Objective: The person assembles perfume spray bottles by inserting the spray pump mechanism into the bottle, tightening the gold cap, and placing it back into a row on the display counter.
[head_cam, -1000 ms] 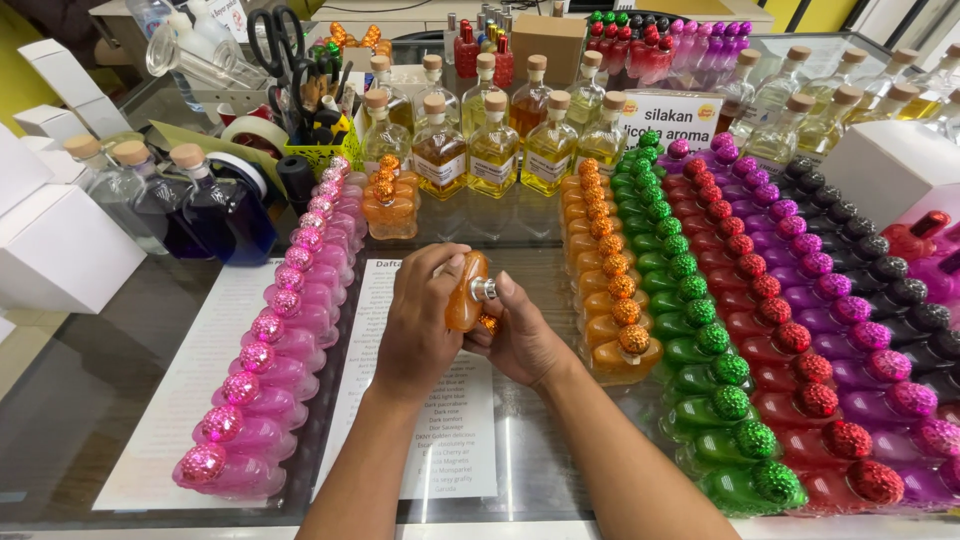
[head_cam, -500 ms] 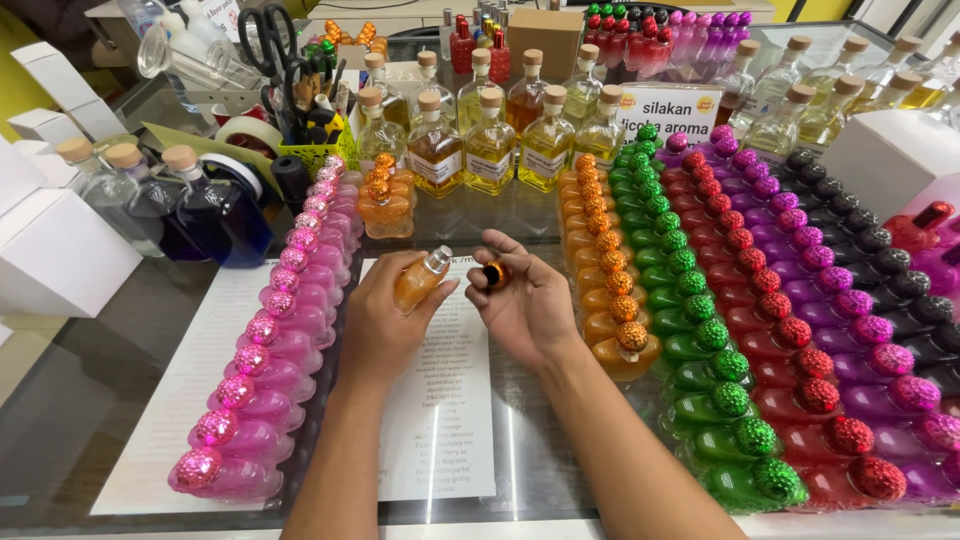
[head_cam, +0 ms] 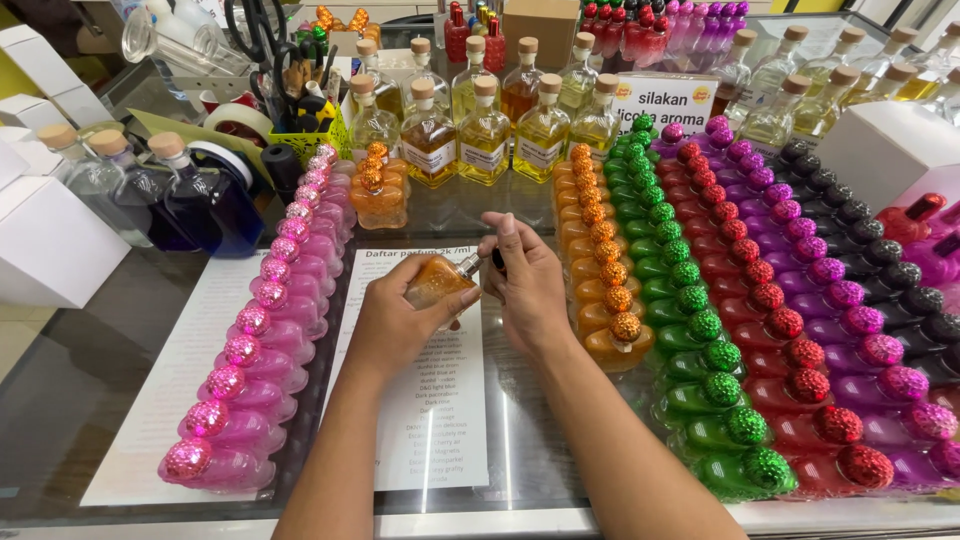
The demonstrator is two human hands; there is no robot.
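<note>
My left hand [head_cam: 392,318] holds a small orange glass bottle [head_cam: 440,281] tilted on its side, its silver neck pointing right. My right hand [head_cam: 525,283] is right beside that neck, fingers curled around a small dark cap [head_cam: 497,258] that is mostly hidden. Both hands hover above a printed white paper list [head_cam: 420,400] lying under the glass counter top. A row of orange bottles with glittery caps [head_cam: 607,272] lies just right of my right hand.
Rows of glitter-capped bottles flank the hands: pink [head_cam: 270,330] on the left, green [head_cam: 700,350], red [head_cam: 780,330], purple [head_cam: 860,310] and black [head_cam: 880,250] on the right. Cork-stoppered yellow bottles [head_cam: 485,135] stand behind. White boxes [head_cam: 45,245] and dark blue bottles [head_cam: 205,200] sit far left.
The hands, first clasped together around the orange bottle, have moved apart. The cap has come off into my right hand, leaving the silver neck bare.
</note>
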